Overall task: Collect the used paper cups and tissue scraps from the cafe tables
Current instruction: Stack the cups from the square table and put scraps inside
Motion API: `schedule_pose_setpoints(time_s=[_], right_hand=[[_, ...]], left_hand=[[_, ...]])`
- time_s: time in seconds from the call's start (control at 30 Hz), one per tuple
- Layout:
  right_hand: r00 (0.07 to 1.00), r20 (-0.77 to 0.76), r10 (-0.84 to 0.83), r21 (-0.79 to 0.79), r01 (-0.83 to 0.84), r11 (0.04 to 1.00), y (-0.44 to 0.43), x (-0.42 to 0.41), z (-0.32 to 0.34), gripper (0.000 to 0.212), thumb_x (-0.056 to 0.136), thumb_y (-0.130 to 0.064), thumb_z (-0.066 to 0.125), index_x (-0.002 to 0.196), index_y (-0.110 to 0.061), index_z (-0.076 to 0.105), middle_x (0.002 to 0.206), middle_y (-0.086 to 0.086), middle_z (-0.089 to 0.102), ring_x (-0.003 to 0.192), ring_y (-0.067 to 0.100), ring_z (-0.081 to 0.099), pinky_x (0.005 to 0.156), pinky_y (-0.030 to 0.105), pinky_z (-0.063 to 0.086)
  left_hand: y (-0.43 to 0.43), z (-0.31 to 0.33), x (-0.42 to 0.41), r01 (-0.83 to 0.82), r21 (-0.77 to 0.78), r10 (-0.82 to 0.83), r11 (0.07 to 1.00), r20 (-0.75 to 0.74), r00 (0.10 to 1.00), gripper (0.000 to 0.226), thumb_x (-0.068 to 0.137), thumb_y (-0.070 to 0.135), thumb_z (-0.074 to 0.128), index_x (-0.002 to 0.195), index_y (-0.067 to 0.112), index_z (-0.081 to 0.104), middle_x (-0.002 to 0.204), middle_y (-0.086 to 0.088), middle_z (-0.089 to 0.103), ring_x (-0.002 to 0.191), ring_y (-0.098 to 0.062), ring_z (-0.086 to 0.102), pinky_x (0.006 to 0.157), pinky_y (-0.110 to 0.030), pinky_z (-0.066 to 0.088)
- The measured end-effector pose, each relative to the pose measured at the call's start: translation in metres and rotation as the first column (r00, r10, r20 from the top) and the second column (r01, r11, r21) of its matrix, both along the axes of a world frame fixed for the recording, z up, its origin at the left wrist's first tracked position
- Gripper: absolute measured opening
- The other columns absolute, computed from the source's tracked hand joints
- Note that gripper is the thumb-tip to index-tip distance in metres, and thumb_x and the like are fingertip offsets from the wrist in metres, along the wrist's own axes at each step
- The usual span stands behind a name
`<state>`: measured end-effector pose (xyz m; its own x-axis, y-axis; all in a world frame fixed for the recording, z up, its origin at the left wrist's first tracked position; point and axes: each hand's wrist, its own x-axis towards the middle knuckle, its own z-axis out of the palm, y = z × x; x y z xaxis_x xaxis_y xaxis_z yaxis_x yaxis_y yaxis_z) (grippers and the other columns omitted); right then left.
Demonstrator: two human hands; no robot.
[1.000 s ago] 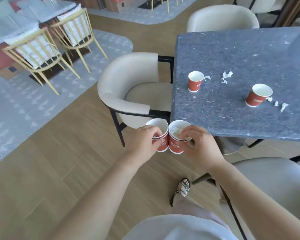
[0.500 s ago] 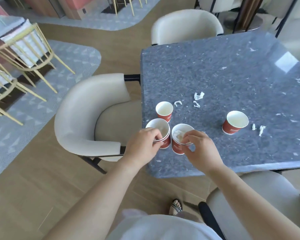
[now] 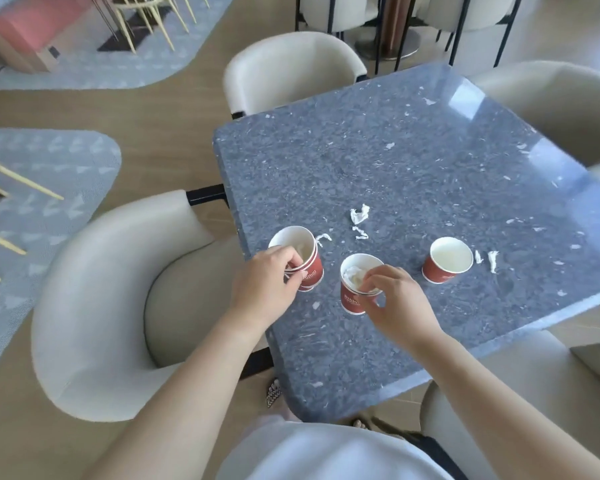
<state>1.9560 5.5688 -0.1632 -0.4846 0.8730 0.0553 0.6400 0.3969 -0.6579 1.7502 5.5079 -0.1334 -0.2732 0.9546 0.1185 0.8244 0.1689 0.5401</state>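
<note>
1. Grey-blue speckled stone tabletop [image 3: 395,161] fills the middle of a cafe with a pale wood floor, and its near corner points toward the person.
2. Nearest on the left, a cream curved-back upholstered chair [image 3: 94,306] sits against the table's left edge.
3. The left hand [image 3: 264,285] has its fingers curled over the rim and side of a red paper cup with a white rim [image 3: 307,258], close to the table's left edge. Something white lies inside the cup.
4. The right hand [image 3: 399,299] pinches the near rim of a second red paper cup [image 3: 350,296], which holds a crumpled white tissue wad [image 3: 355,275]. This cup sits just right of the first and apart from it. Whether its base touches the stone cannot be told.
5. Further right, a third red paper cup [image 3: 447,259] stands alone on the tabletop, with two small white tissue scraps [image 3: 492,261] just beside it.
6. Past the held cups, a thin white tissue strip [image 3: 323,237] lies beside the left cup's rim. Twisted white tissue pieces [image 3: 360,213] lie a little beyond it.
7. Farthest away, a second cream chair [image 3: 291,64] stands at the table's far edge.
</note>
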Motion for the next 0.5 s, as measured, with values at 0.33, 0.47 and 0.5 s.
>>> schedule_pose_setpoints(time_s=[0.33,0.47,0.5], right_hand=[[0.976,0.046,-0.215,-0.014,0.215,0.976,-0.007,-0.054,-0.004,0.005,0.076,-0.012,0.07,0.079,-0.009,0.069,0.098,0.001,0.066,0.094,0.026,0.056,0.077,0.034,0.046],[0.945,0.071,-0.318,-0.032,0.321,0.946,-0.015,-0.069,-0.007,0.007,0.076,-0.014,0.07,0.08,-0.008,0.069,0.099,0.0,0.065,0.096,0.026,0.054,0.077,0.033,0.045],[0.934,0.087,-0.348,-0.034,0.351,0.936,-0.017,-0.071,-0.009,0.008,0.077,-0.014,0.07,0.081,-0.008,0.069,0.1,0.001,0.065,0.097,0.026,0.054,0.077,0.034,0.046]], left_hand=[[0.039,-0.025,-0.05,0.271,-0.194,-0.282,0.943,-0.028,0.959,0.009,0.082,0.023,0.065,0.079,0.023,0.057,0.089,0.008,0.062,0.088,-0.018,0.056,0.072,-0.037,0.049],[0.045,-0.042,-0.06,0.364,-0.261,-0.396,0.894,-0.079,0.915,0.006,0.084,0.026,0.061,0.081,0.027,0.056,0.093,0.01,0.062,0.091,-0.014,0.056,0.064,-0.027,0.037],[0.047,-0.045,-0.061,0.384,-0.275,-0.418,0.881,-0.073,0.906,0.007,0.085,0.026,0.061,0.081,0.027,0.056,0.094,0.01,0.062,0.091,-0.014,0.056,0.064,-0.026,0.036]])
